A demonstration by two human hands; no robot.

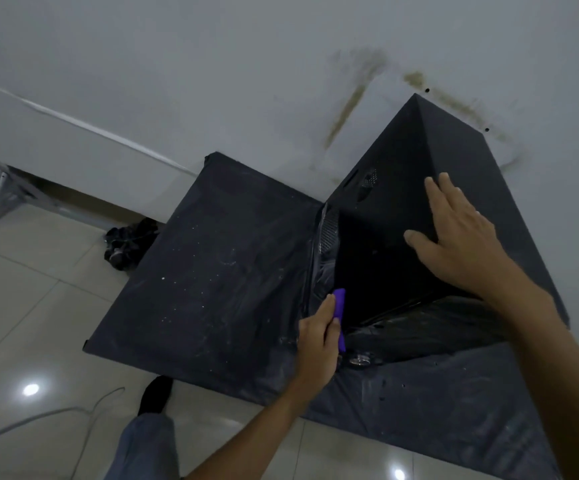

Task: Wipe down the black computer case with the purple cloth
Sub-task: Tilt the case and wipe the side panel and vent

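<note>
A black computer case (pixel 385 209) stands upright against the white wall at the right of centre. My right hand (pixel 454 237) lies flat on its upper side with the fingers spread. Lower down, my left hand (pixel 317 336) grips a folded purple cloth (pixel 339 310) and holds it against the case's near left edge. Only a narrow strip of the cloth shows past my fingers. A dusty black panel (pixel 212 265) lies flat on the floor to the left of the case.
Black plastic sheeting (pixel 437 403) spreads under and in front of the case. A dark bundle (pixel 127 242) sits by the wall at the left. My foot in a black sock (pixel 156 394) stands on the tiled floor, near a grey cable (pixel 83 410).
</note>
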